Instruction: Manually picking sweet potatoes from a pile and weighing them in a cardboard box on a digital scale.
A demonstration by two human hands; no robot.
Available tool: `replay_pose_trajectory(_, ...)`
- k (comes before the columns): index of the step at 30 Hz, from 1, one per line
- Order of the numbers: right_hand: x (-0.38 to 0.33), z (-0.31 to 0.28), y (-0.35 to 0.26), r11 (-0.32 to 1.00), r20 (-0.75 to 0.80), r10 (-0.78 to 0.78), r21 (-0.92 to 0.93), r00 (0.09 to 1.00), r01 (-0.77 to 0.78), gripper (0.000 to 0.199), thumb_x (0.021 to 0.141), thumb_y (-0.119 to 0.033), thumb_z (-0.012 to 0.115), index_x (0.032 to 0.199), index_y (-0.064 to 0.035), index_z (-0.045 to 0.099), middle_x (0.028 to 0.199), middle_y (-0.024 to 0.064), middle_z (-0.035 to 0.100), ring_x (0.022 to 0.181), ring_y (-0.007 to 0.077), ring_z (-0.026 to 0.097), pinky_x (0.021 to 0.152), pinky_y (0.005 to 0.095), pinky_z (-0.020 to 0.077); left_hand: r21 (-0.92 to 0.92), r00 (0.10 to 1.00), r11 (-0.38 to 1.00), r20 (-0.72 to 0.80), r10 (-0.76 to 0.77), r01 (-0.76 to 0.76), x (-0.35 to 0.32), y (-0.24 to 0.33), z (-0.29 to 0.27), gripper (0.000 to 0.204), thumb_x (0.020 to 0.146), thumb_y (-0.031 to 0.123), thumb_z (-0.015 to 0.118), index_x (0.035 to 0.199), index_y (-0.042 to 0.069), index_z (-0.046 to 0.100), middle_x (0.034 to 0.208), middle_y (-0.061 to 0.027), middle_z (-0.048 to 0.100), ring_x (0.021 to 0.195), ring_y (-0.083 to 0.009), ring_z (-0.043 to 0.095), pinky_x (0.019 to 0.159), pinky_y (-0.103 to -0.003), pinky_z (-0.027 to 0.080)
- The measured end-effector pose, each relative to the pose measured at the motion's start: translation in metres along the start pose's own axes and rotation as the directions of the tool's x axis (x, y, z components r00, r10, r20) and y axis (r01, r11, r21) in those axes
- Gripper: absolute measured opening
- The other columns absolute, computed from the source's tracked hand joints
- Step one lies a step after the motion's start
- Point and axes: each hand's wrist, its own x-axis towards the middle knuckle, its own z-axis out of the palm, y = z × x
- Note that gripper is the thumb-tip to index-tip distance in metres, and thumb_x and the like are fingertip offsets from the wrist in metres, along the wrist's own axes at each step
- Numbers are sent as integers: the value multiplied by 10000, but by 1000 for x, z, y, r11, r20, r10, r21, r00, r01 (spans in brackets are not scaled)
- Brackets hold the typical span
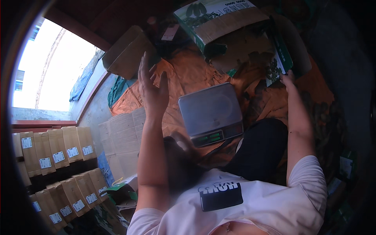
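My left hand [153, 88] is raised with its fingers stretched out and nothing in it, just in front of a plain brown cardboard box [127, 51]. At the far right my right hand [288, 78] is closed on the lower corner of a green-and-white flap [280, 58] of a printed carton [231, 29]. This carton lies tilted, its torn brown cardboard side facing me. Between my arms sits a weighing scale [211, 109] with a flat grey platform and a green-lit display; its platform carries nothing.
Orange sheeting [176, 74] covers the ground under the scale. Labelled brown cartons [58, 150] stand in two rows at the left, near a flattened cardboard sheet [119, 133]. A green-and-white box [123, 190] lies by my left elbow. Bright light enters through an opening at upper left.
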Motion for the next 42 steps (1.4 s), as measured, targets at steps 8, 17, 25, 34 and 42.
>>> replay_pose_trajectory(8,38,6,33,943,-132,-133,-322,982,85,208,938,-157,694,1044,17,656,929,178,731,793,227,735,619,343,578,38,998,998,26,-51,50,9,-3,2,695,921,-21,623,1547,136,365,1524,-203,397,1275,-308,590,1020,-423,535)
replay_pose_trajectory(17,6,-13,27,997,-222,21,-63,975,-36,258,972,-194,674,978,64,680,824,151,738,632,221,734,549,326,588,78,1000,997,-6,-18,18,16,-15,-2,641,934,12,639,1523,121,410,1506,-217,417,1215,-297,634,978,-403,571)
replay_pose_trajectory(25,-56,-95,32,977,-218,-193,-136,957,166,221,923,-148,724,1001,51,669,838,119,729,637,175,719,513,280,555,101,996,994,-76,49,-41,13,-14,-10,614,932,9,638,1503,96,432,1466,-203,454,1198,-310,642,933,-381,597)
replay_pose_trajectory(34,-115,-200,8,837,-233,-346,-515,909,186,239,884,-188,765,1046,-15,734,832,76,744,574,140,654,518,303,480,116,997,992,-65,46,-38,15,-19,-5,570,973,63,617,1510,145,444,1486,-167,477,1228,-263,641,915,-349,569)
replay_pose_trajectory(42,-204,-269,-36,501,80,-479,-792,874,347,278,905,-229,719,927,44,671,855,190,675,721,356,661,667,424,493,157,990,979,-38,138,-130,17,-26,1,382,939,77,656,1320,91,641,1434,-194,529,1127,-273,689,860,-335,617)
